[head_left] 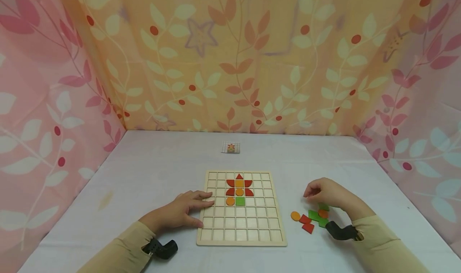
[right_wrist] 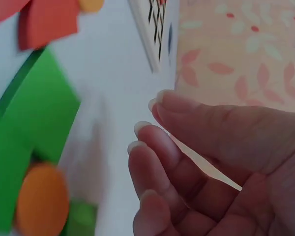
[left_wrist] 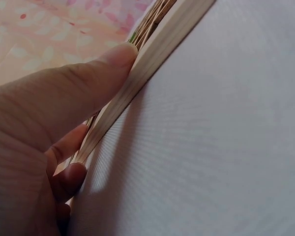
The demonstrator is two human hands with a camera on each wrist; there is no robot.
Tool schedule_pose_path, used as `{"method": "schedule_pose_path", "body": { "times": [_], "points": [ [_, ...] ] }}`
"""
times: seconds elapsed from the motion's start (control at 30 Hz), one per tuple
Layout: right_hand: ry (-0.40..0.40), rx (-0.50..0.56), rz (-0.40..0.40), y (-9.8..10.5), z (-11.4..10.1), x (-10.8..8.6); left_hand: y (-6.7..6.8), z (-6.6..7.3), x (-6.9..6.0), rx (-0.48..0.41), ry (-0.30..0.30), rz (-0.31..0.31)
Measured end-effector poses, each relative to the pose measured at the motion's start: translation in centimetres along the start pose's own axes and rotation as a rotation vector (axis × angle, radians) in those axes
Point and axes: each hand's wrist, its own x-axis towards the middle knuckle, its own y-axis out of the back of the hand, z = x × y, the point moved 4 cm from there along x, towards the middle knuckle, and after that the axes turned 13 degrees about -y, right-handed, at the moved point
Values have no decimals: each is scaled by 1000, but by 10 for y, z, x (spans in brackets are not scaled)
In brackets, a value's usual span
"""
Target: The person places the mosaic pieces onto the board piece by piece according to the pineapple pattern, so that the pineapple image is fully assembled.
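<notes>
Leaf-printed cloth, pink at the left (head_left: 32,125), yellow-orange behind and pink again at the right, encloses a white-covered counter (head_left: 151,157). Leftmost on it, a tan sleeve (head_left: 119,249) with a black wrist strap (head_left: 163,249) leads to the person's left hand (head_left: 180,211), which lies released, its outstretched fingers reaching over the left edge of a wooden grid board (head_left: 220,229) and its thumb touching that edge. Toward the board's far side, colored pieces form a figure: two red quarter-round pieces (head_left: 230,192) on the left, with an orange disc (head_left: 230,201) in the row below them; a center column of red triangle (head_left: 239,177), orange square (head_left: 239,183), another orange disc and green square (head_left: 240,201); then two more red quarter-rounds on the right. Beyond the board lies a small card (head_left: 230,147) bearing a similar figure on a grid. Right of the board, loose pieces lie bunched: an orange disc (head_left: 295,216), two red pieces (head_left: 307,228), several green ones (head_left: 314,215) and another orange piece (head_left: 323,213). Above and just behind them hovers the right hand (head_left: 325,193), fingers bent inward and thumb by the index fingertip, with nothing visible between them.
</notes>
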Motion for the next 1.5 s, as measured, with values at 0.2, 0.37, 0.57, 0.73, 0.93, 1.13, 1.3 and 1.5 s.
{"method": "schedule_pose_path", "body": {
  "times": [0.2, 0.37, 0.57, 0.73, 0.93, 1.13, 1.3, 1.5],
  "points": [
    [-69, 41, -24, 3, 31, -10, -1, -1, 1, 2, 16, -7],
    [-39, 73, -54, 2, 46, -13, -1, -1, 0, 3, 33, -12],
    [26, 68, -79, 1, 55, -11, -1, -2, 0, 5, 27, -9],
    [69, 38, -89, 0, 53, -14, 0, -1, 0, 7, 33, -11],
    [86, -16, -64, -2, 49, -15, -1, -2, 0, 7, 31, -10],
    [65, -51, -39, -3, 43, -14, -1, -1, 0, 9, 23, -13],
    [51, -47, -21, -2, 39, -11, -1, -1, 0, 0, 23, -8],
    [20, 31, -22, 2, 29, -5, -1, -2, 0, 1, 22, -5]
  ]
}}
